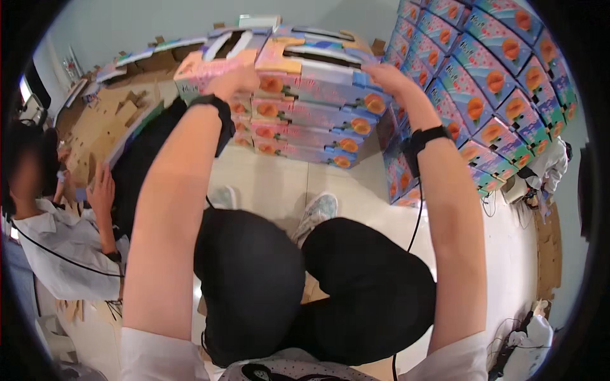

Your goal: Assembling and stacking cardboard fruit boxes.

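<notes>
In front of me stands a stack of several flat printed cartons, blue and pink with orange fruit pictures. The top carton has a dark slot in its upper face. My left hand is curled against that carton's left upper corner, its fingertips mostly hidden. At the opposite end, my right hand grips the right upper corner with bent fingers. Close by my left hand, a pink-sided carton with a pale strap-like handle tops a neighbouring stack. Black bands circle both my wrists.
A tall wall of similar cartons rises on the right. At the left, a person in a white shirt sits beside brown cardboard sheets. My bent knees and shoes are below, on a pale tiled floor. Other people show at the right rim.
</notes>
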### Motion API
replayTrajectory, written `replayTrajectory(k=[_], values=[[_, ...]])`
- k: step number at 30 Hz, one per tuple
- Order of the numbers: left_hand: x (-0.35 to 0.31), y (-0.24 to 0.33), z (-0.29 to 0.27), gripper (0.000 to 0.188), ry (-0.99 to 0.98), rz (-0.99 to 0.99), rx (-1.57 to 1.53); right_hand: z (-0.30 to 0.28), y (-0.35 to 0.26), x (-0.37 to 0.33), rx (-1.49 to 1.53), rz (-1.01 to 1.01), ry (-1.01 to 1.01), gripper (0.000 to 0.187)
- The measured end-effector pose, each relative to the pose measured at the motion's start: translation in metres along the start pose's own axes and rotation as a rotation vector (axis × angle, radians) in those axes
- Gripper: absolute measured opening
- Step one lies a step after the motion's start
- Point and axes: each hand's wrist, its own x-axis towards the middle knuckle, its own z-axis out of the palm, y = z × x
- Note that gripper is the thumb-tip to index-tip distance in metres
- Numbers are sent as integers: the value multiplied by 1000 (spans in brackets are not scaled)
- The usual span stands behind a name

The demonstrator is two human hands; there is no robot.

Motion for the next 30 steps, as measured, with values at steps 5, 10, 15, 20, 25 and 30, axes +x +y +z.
replayTrajectory(k=[5, 10, 15, 20, 25, 30], values=[[23, 23, 2, 66, 285, -90, -90, 14, -8, 14, -193, -134, -79, 68], [43, 3, 0, 42, 296, 164, 605, 60, 32, 91, -493, -340, 42, 68], [41, -19, -6, 32, 578, 263, 513, 89, 15, 79, -432, -465, 227, 65], [75, -57, 1, 33, 344, 203, 18, 65, 20, 71, -376, -367, 172, 57], [76, -70, -16, 53, 372, 171, -170, 31, 17, 53, -199, -137, 98, 62], [93, -100, -41, 72, 122, 16, -288, 1, -41, 45, 56, 14, 18, 74]])
